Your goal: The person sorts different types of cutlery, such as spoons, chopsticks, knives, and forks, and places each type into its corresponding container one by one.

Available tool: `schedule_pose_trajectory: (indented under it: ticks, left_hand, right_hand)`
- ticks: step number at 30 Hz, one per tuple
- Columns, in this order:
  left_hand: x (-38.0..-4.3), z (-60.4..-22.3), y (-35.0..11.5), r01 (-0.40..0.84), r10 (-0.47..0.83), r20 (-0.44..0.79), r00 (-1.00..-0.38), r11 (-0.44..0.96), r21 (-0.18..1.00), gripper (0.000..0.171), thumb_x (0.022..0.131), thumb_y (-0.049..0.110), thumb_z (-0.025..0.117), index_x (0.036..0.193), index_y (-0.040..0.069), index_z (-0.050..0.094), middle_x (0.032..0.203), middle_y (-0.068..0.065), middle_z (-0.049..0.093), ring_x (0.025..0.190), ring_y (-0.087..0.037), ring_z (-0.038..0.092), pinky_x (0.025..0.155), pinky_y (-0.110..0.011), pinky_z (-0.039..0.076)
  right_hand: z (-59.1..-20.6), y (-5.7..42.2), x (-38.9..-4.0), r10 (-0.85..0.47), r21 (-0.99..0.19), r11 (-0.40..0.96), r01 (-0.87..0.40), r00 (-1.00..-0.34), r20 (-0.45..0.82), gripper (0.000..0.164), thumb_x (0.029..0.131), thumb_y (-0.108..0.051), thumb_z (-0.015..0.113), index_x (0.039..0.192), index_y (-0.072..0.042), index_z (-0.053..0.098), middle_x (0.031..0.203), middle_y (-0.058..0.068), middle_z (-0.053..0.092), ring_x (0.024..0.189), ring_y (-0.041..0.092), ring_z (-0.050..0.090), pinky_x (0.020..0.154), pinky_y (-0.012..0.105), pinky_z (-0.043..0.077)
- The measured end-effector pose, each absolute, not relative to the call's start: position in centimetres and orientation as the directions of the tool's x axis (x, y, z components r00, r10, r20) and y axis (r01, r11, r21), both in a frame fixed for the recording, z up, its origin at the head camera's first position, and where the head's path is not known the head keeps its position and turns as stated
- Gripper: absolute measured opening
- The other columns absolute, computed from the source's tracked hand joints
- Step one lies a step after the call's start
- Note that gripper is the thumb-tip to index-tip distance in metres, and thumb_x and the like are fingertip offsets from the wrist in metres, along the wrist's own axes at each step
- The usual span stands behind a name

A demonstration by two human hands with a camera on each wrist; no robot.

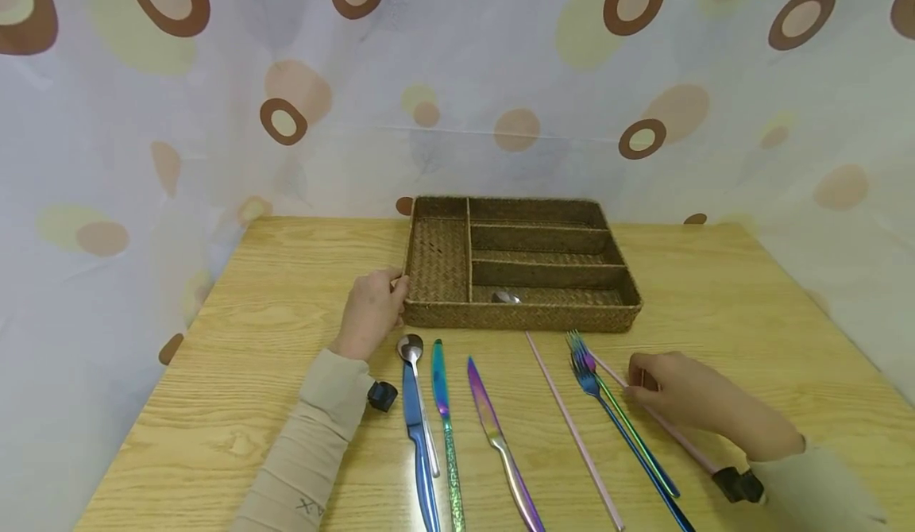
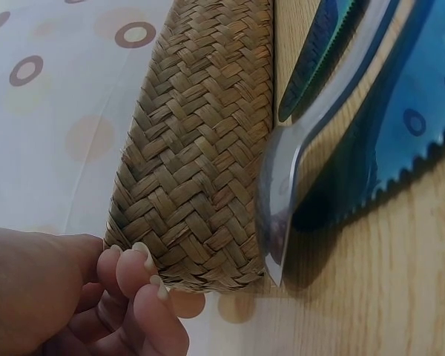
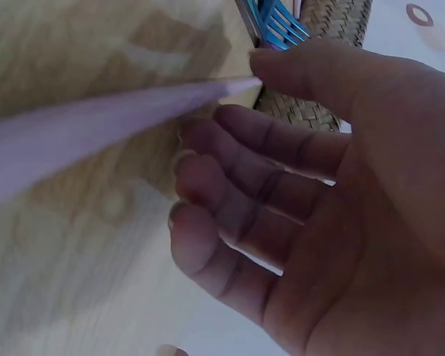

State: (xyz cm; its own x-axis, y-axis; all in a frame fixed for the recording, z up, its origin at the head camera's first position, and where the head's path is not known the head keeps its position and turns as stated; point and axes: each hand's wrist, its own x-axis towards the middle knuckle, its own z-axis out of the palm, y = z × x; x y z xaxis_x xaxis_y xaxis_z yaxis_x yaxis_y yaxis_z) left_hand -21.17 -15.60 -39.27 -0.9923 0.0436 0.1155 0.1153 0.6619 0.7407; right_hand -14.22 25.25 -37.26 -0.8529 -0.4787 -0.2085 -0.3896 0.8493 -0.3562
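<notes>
A woven cutlery tray [image 1: 522, 318] stands at the back of the table, its near right compartment holding a spoon [image 1: 506, 298]. My left hand [image 1: 370, 314] grips the tray's front left corner, fingertips on the woven wall [image 2: 193, 148]. Beside a pink chopstick [image 1: 686, 443] is my right hand [image 1: 693, 397], its fingers loosely bent. In the right wrist view, the chopstick [image 3: 96, 137] passes between thumb and fingers, which do not visibly close on it. A blue fork [image 1: 584, 375] and a green-purple fork [image 1: 632, 429] lie just left of that chopstick.
Another pink chopstick [image 1: 572, 429] lies in front of the tray. Left of it are a purple-gold knife [image 1: 484, 405], a green knife [image 1: 450, 445] and a blue knife [image 1: 422, 468], with a silver spoon [image 1: 411, 348] across the blue one. A patterned curtain [image 1: 457, 159] hangs behind.
</notes>
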Motion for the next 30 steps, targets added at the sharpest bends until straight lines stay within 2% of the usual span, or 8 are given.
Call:
schedule_pose_trajectory:
  ticks: [10,18,26,30]
  left_hand:
    - [-21.1,-39.0,-15.6,0.115,0.04,0.118,-0.992,0.67,0.733,0.035,0.099,0.024,0.043,0.125,0.003,0.051,0.058,-0.006,0.057,0.046,-0.017,0.056,0.04,-0.028,0.046]
    - [-21.0,-38.9,-15.6,0.113,0.045,0.112,-0.993,0.669,0.734,0.036,0.099,0.025,0.042,0.126,0.002,0.05,0.057,-0.006,0.056,0.046,-0.017,0.056,0.039,-0.028,0.046]
    - [-21.1,-39.0,-15.6,0.125,0.046,0.128,-0.991,0.674,0.728,0.035,0.099,0.024,0.043,0.124,0.002,0.052,0.057,-0.006,0.056,0.045,-0.016,0.056,0.04,-0.027,0.046]
    - [-21.1,-39.0,-15.6,0.123,0.043,0.128,-0.991,0.675,0.728,0.035,0.099,0.024,0.043,0.124,0.003,0.052,0.057,-0.006,0.056,0.045,-0.015,0.055,0.04,-0.026,0.047]
  right_hand:
    - [-38.1,25.1,-13.2,-0.456,-0.278,0.875,-0.396,-0.866,-0.203,0.017,0.087,-0.018,0.058,0.074,-0.017,0.048,0.06,-0.008,0.044,0.051,0.006,0.037,0.044,0.024,0.035]
    - [-38.1,25.2,-12.8,-0.416,-0.228,0.901,-0.368,-0.882,-0.22,0.023,0.085,-0.017,0.057,0.067,-0.016,0.042,0.056,-0.005,0.039,0.047,0.008,0.033,0.042,0.024,0.027]
    - [-37.9,25.5,-12.7,-0.41,-0.215,0.905,-0.367,-0.887,-0.214,0.025,0.085,-0.017,0.057,0.066,-0.016,0.04,0.056,-0.004,0.036,0.048,0.008,0.031,0.043,0.023,0.025]
    - [-37.7,25.8,-12.7,-0.407,-0.21,0.906,-0.367,-0.89,-0.203,0.021,0.085,-0.017,0.057,0.069,-0.017,0.044,0.057,-0.005,0.039,0.048,0.008,0.034,0.041,0.023,0.029]
